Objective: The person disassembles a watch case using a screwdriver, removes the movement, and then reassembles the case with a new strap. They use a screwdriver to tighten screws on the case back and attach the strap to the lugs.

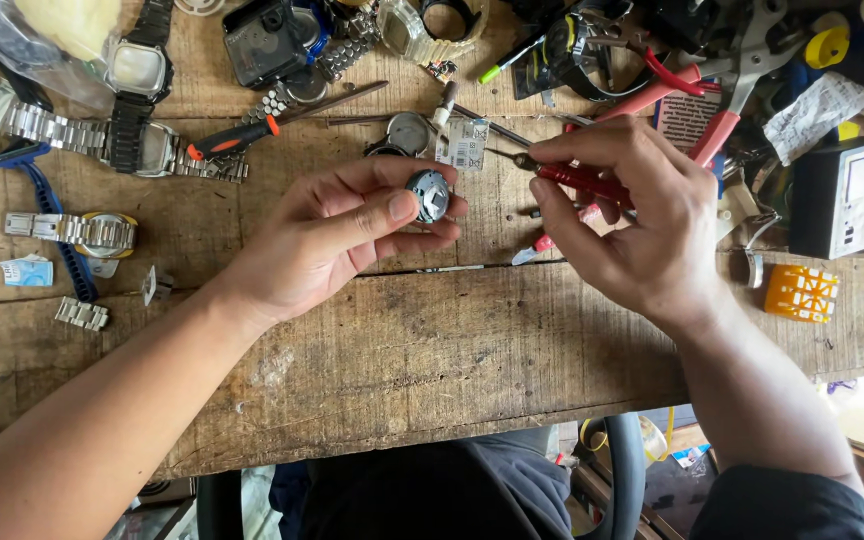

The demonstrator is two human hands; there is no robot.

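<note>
Pinching a small round grey watch part [429, 195] between thumb and fingertips, your left hand [337, 235] holds it up off the counter [422, 340], flat face tilted toward you, which looks like a way to keep its square middle recess in plain sight. It hangs above the middle of the counter, a little far of centre.

Your right hand [632, 215] is closed around a red-handled screwdriver [577, 180], fingers bunched on the handle, the thin metal tip aimed left toward the part but apart from it. Both hands sit close together, so the tool has only a short gap to cross.

Just far of the part lie a round metal case back [409, 131] and a small printed card [464, 145]; a second screwdriver with an orange and black handle [237, 138] lies to their left. Red-handled pliers [697, 105] crowd the far right, beside a grey box-shaped meter [845, 195] and a small orange plastic grid [801, 292] near the right edge. Metal-band wristwatches [102, 135] and loose bracelet links [82, 314] fill the left side.

Open room lies on the near half of the counter, bare wood running to its near edge, under your forearms. The far half is cluttered, so any sweep away from you would meet tools or watches.
</note>
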